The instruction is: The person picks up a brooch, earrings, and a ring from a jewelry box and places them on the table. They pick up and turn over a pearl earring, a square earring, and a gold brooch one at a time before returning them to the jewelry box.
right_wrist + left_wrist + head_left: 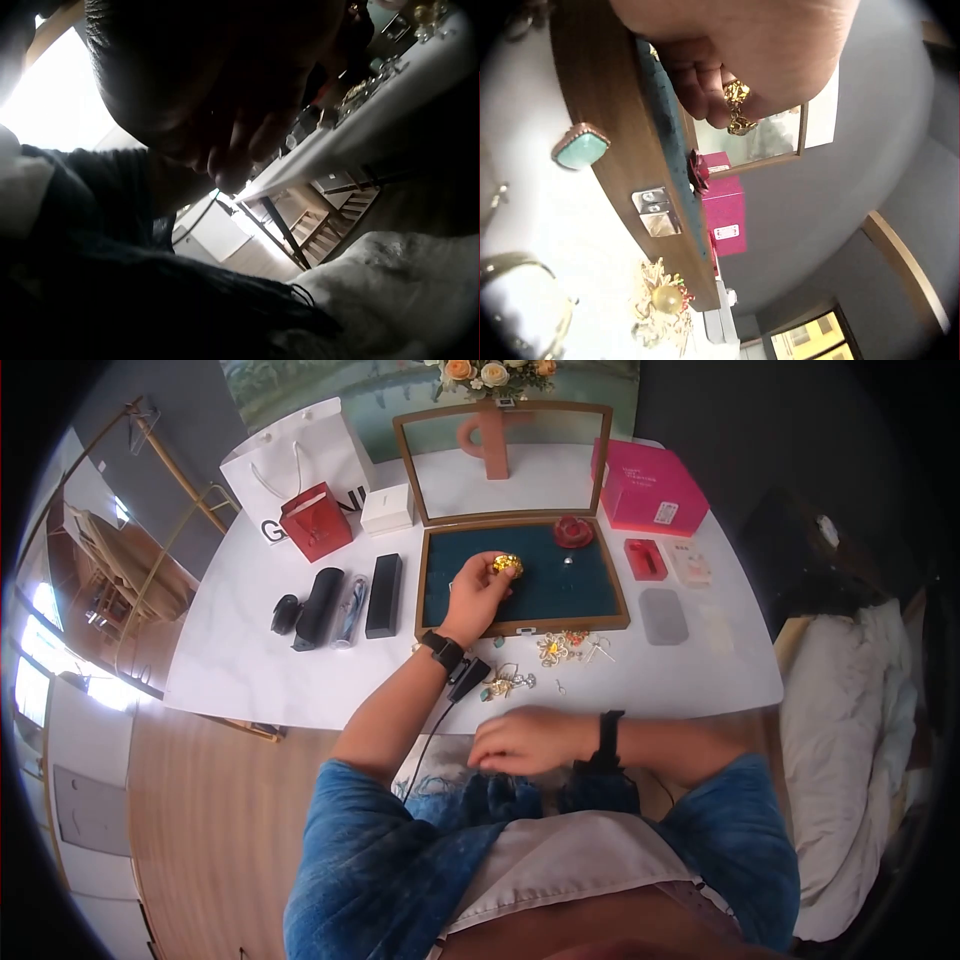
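My left hand (478, 598) is over the open jewelry box and pinches a shiny gold chain bracelet (507, 565). In the left wrist view, the bracelet (739, 109) dangles from the fingertips. The box's dark teal lining (540, 595) carries a red rose-shaped piece (572, 532) and a small silvery piece (568, 561). Below the table's front edge, over the lap, my right hand (532, 740) hangs idle with loosely curled fingers. Before the box lie a gold flower brooch (552, 649) with a yellow bead and a turquoise-stone ring (583, 148).
The box's glass lid (505, 512) stands raised. Left are a black case (320, 608), a long black box (384, 596), a red bag (317, 522) and a white bag (345, 450). Right are a pink box (655, 485) and a grey case (664, 617). More jewelry (508, 682) lies near the front edge.
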### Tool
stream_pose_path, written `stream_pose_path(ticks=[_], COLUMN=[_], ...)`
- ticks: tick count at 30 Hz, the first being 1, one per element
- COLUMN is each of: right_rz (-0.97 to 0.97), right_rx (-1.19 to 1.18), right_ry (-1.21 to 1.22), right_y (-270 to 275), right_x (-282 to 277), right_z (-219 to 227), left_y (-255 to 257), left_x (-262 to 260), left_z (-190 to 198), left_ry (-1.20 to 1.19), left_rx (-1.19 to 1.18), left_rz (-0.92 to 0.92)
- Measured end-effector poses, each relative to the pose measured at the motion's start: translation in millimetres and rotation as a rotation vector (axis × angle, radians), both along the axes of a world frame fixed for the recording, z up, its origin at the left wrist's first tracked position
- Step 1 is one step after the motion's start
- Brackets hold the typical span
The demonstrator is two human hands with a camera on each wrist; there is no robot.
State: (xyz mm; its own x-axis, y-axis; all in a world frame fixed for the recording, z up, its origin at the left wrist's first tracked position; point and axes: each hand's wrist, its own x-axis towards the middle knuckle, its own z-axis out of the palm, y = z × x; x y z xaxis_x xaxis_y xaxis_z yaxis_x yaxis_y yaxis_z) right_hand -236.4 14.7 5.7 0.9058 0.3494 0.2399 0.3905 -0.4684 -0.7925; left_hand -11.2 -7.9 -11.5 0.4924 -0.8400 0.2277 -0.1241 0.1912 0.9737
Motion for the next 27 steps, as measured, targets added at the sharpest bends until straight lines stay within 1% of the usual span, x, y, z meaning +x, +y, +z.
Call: stream_pose_path(ticks=[3, 5, 6, 7, 8, 11, 13, 16, 17, 18, 20, 23, 26, 27], right_rz=[0.095, 0.141, 0.164, 0.188, 0.22, 0.305, 0.292, 0.24, 0.215, 0.221, 0.231, 0.253, 0.211, 0.212], right_rx=[-0.127, -0.225, -0.277, -0.292, -0.316, -0.386, -0.39, -0.334, -0.306, -0.379, -0.528, -0.529, -0.46, -0.504], right_ry=[-0.011, -0.026, -0.036, -0.015, 0.0, 0.019, -0.03, -0.099, -0.121, -0.095, -0.042, 0.063, -0.018, -0.012], right_y=[18, 25, 28, 32, 36, 43, 50, 52, 52, 52, 50, 44, 43, 45], right_x=[4, 9, 12, 16, 21, 36, 44, 46, 46, 44, 42, 41, 40, 39], right_z=[-32, -37, -40, -45, -51, -59, -69, -88, -93, -98, -95, -86, -99, -105], left_y=[27, 53, 66, 78, 93, 124, 139, 148, 149, 148, 144, 131, 107, 99], left_x=[-3, -7, -7, -2, -15, -31, -32, -34, -32, -31, -33, -26, -22, -18], left_z=[20, 30, 31, 21, 33, 24, 14, 3, 3, 4, 15, 25, 40, 38], left_ry=[-0.022, -0.047, -0.061, -0.061, -0.068, -0.168, -0.216, -0.061, -0.02, 0.034, 0.14, 0.196, 0.252, 0.273], left_rx=[0.0, 0.028, 0.041, 0.047, 0.056, 0.144, 0.238, 0.166, 0.17, 0.169, 0.165, 0.226, 0.289, 0.315], left_rz=[-0.039, -0.067, -0.08, -0.1, -0.097, -0.025, 0.012, 0.013, -0.011, -0.047, -0.122, -0.339, -0.536, -0.617])
